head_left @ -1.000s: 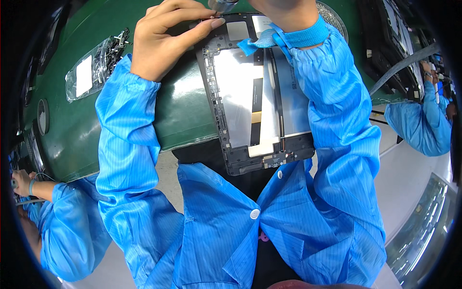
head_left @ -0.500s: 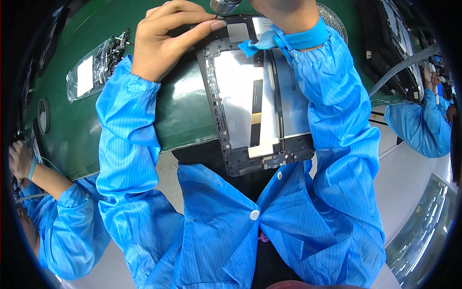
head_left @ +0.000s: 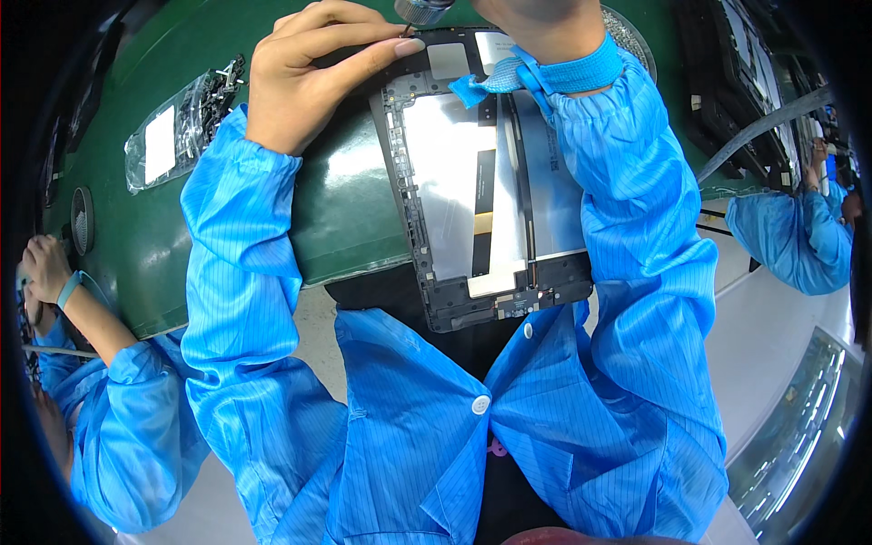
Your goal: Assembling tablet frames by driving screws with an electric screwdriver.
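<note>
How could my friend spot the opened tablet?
Find the green table, then the person's two blue sleeves stretched over it. The opened tablet lies between them, overhanging the table's near edge. Unlike the clear plastic bag to its left, it's a flat black frame with shiny silver panels.

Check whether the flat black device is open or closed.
Open: the flat black device shows its inside, with silver panels and small components along its left edge uncovered.

Left of centre, bare table (head_left: 350,218) leaves a gap between the left sleeve (head_left: 241,254) and tablet (head_left: 447,191); a plastic bag (head_left: 163,147) obstructs the upper left, the right sleeve (head_left: 640,209) the tablet's right edge.
</note>
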`<state>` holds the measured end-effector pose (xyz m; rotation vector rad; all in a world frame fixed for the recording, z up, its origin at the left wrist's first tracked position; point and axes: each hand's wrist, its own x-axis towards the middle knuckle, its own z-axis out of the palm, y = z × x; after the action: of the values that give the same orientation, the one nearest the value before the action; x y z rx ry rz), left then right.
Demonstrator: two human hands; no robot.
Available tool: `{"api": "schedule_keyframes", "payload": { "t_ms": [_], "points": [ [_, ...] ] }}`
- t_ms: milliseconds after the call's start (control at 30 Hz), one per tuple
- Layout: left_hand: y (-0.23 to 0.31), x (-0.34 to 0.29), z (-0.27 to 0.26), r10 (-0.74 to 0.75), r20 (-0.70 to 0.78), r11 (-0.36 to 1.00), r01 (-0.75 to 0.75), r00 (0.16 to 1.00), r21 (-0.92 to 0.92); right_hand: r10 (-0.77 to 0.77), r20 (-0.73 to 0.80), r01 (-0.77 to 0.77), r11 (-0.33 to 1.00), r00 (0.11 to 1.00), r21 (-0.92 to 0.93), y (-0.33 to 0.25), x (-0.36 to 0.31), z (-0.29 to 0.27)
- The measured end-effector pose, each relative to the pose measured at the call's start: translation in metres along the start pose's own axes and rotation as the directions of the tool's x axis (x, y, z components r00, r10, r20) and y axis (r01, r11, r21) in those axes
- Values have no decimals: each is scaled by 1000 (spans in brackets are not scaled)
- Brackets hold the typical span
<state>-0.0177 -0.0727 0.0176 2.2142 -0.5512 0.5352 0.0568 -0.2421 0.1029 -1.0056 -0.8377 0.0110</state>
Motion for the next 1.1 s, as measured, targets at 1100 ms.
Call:
{"api": "schedule_keyframes", "payload": {
  "t_ms": [1100],
  "points": [
    [3,0,2,114,-85,992,-109,990,69,36,23,-35,999,999,-36,-1,-2,4]
  ]
}}
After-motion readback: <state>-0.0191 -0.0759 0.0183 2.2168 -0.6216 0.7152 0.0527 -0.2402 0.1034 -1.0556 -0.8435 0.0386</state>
